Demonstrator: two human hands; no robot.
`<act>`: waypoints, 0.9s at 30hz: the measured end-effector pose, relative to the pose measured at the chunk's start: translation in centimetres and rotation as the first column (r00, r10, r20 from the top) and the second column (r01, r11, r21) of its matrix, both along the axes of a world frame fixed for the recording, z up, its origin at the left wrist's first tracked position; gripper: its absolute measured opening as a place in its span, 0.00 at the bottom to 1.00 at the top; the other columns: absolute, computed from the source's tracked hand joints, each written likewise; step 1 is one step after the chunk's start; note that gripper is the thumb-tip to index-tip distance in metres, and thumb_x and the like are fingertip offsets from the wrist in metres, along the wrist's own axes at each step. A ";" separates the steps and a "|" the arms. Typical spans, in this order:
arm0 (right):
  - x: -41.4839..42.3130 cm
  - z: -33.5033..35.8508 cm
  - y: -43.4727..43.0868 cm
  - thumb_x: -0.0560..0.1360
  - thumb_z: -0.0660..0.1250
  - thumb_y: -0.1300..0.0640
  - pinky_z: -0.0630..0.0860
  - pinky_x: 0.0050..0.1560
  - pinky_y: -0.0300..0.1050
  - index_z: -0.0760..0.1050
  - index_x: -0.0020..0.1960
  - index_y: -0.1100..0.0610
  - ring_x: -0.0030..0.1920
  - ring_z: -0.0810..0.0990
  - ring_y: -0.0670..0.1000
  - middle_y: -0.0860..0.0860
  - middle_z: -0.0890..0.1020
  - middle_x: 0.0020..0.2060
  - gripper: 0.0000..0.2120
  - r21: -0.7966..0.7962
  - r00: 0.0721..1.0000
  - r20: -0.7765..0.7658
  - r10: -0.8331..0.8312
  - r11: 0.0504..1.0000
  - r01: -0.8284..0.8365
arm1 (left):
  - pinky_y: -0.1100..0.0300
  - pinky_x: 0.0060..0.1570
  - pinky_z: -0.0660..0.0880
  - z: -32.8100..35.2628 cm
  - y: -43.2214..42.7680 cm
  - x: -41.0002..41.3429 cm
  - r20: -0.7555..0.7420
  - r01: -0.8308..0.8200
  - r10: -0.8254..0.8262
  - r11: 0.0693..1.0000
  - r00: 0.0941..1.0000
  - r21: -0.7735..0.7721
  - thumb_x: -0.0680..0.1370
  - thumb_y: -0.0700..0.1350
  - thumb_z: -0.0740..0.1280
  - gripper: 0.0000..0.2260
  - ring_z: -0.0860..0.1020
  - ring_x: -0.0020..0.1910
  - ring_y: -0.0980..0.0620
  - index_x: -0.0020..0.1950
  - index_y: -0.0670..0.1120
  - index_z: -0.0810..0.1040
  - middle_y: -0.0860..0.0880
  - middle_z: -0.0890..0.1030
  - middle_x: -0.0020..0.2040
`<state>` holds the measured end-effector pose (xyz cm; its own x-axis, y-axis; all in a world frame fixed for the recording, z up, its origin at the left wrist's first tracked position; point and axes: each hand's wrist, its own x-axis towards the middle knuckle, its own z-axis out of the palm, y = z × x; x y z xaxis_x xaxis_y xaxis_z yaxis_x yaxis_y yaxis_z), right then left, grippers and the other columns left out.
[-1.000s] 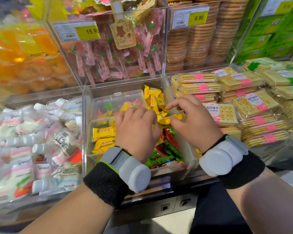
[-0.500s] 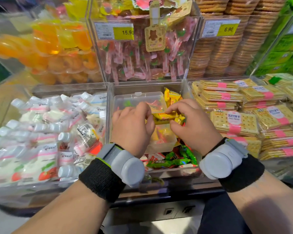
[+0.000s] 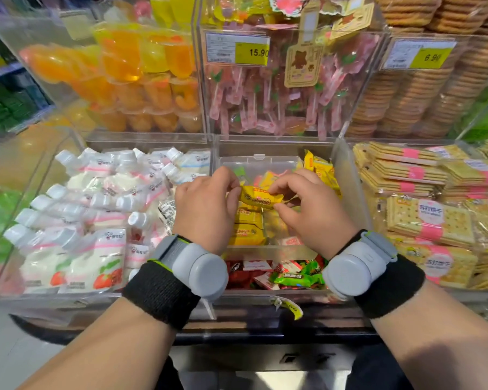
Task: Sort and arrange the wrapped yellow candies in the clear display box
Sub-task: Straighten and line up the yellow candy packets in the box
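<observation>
A wrapped yellow candy (image 3: 261,197) hangs between both hands above the clear display box (image 3: 258,161). My left hand (image 3: 206,206) pinches its left end and my right hand (image 3: 313,209) pinches its right end. Below it, two more yellow candies (image 3: 247,233) lie side by side inside the box. Further yellow candies (image 3: 320,170) stand stacked to the right of the box at the back of the bin. Both wrists wear grey devices on black bands.
Red and green wrapped candies (image 3: 290,277) fill the bin's front. White drink pouches (image 3: 96,215) fill the left bin, cracker packs (image 3: 428,218) the right. Behind stand bins of orange jelly cups (image 3: 141,80), pink lollipops (image 3: 265,102) and stacked biscuits (image 3: 412,94).
Both hands have lifted from the box contents and taken hold of one yellow candy between them. The camera has shifted so the box sits more central.
</observation>
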<state>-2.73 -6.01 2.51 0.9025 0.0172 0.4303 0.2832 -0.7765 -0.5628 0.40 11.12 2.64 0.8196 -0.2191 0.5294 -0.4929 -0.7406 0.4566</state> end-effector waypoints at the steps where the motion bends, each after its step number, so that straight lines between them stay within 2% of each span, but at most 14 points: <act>1: 0.3 -0.1 0.3 0.68 0.68 0.67 0.69 0.47 0.29 0.76 0.49 0.53 0.42 0.72 0.44 0.43 0.69 0.44 0.13 -0.009 1.000 0.002 0.002 1.000 -0.002 | 0.54 0.49 0.58 -0.2 0.3 0.2 0.003 -0.011 0.011 1.000 1.000 0.008 0.77 0.46 0.61 0.03 0.75 0.49 0.44 0.48 0.48 0.73 0.48 0.80 0.45; 3: 0.8 -0.2 0.6 0.68 0.68 0.67 0.68 0.48 0.31 0.76 0.49 0.54 0.43 0.72 0.45 0.44 0.69 0.44 0.12 -0.036 1.000 0.006 0.002 0.999 -0.002 | 0.55 0.49 0.57 -0.5 0.8 0.7 0.013 -0.044 0.043 0.998 0.999 0.045 0.76 0.47 0.62 0.03 0.75 0.49 0.44 0.48 0.49 0.73 0.48 0.80 0.44; 6: 1.3 -0.3 1.0 0.69 0.67 0.67 0.72 0.53 0.44 0.76 0.48 0.56 0.46 0.72 0.48 0.45 0.69 0.45 0.11 -0.057 1.000 -0.002 0.011 0.998 -0.012 | 0.55 0.49 0.56 -1.0 1.1 1.2 0.024 -0.086 0.084 0.991 0.996 0.100 0.75 0.47 0.63 0.03 0.75 0.49 0.44 0.48 0.51 0.74 0.48 0.79 0.42; 9: 1.8 -0.4 1.5 0.70 0.66 0.67 0.70 0.61 0.55 0.76 0.48 0.56 0.47 0.72 0.50 0.46 0.70 0.45 0.10 -0.090 1.000 -0.018 0.018 0.996 -0.019 | 0.55 0.50 0.55 -1.3 1.3 1.5 0.035 -0.118 0.114 0.985 0.993 0.126 0.74 0.46 0.64 0.03 0.74 0.50 0.44 0.47 0.51 0.75 0.50 0.79 0.41; 13: 2.4 -0.8 2.0 0.70 0.65 0.66 0.71 0.55 0.50 0.76 0.49 0.56 0.50 0.71 0.53 0.49 0.72 0.46 0.10 -0.149 0.999 -0.049 0.012 0.989 -0.020 | 0.55 0.51 0.54 -1.7 1.4 1.9 0.026 -0.140 0.137 0.975 0.990 0.171 0.73 0.45 0.64 0.05 0.73 0.54 0.44 0.48 0.52 0.76 0.50 0.81 0.46; 17: 2.8 -1.4 2.2 0.70 0.65 0.66 0.68 0.54 0.45 0.76 0.49 0.56 0.52 0.71 0.53 0.53 0.74 0.50 0.10 -0.182 0.996 -0.093 0.009 0.983 -0.026 | 0.55 0.52 0.53 -2.1 1.4 2.0 -0.009 -0.136 0.140 0.976 0.990 0.170 0.71 0.42 0.65 0.09 0.72 0.56 0.46 0.48 0.53 0.77 0.51 0.81 0.49; 21: 2.8 -1.9 2.2 0.70 0.65 0.65 0.61 0.49 0.35 0.77 0.49 0.57 0.52 0.70 0.52 0.52 0.75 0.49 0.09 -0.197 0.997 -0.082 0.009 0.980 -0.025 | 0.55 0.53 0.53 -2.3 1.4 1.9 -0.038 -0.145 0.154 0.973 0.987 0.180 0.69 0.43 0.65 0.10 0.71 0.56 0.46 0.48 0.53 0.78 0.51 0.81 0.49; 27: 2.5 -1.7 2.1 0.70 0.65 0.66 0.66 0.55 0.42 0.78 0.48 0.58 0.55 0.73 0.55 0.53 0.77 0.49 0.09 -0.173 0.996 -0.074 0.047 0.983 -0.059 | 0.54 0.54 0.53 -2.4 1.2 1.9 -0.014 -0.157 0.164 0.964 0.986 0.213 0.69 0.43 0.64 0.09 0.71 0.56 0.46 0.46 0.52 0.79 0.52 0.82 0.49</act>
<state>-0.24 -3.92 0.79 0.9258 0.1353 0.3530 0.2917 -0.8495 -0.4395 2.35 12.31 0.21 0.8685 -0.1873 0.4589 -0.3479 -0.8899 0.2951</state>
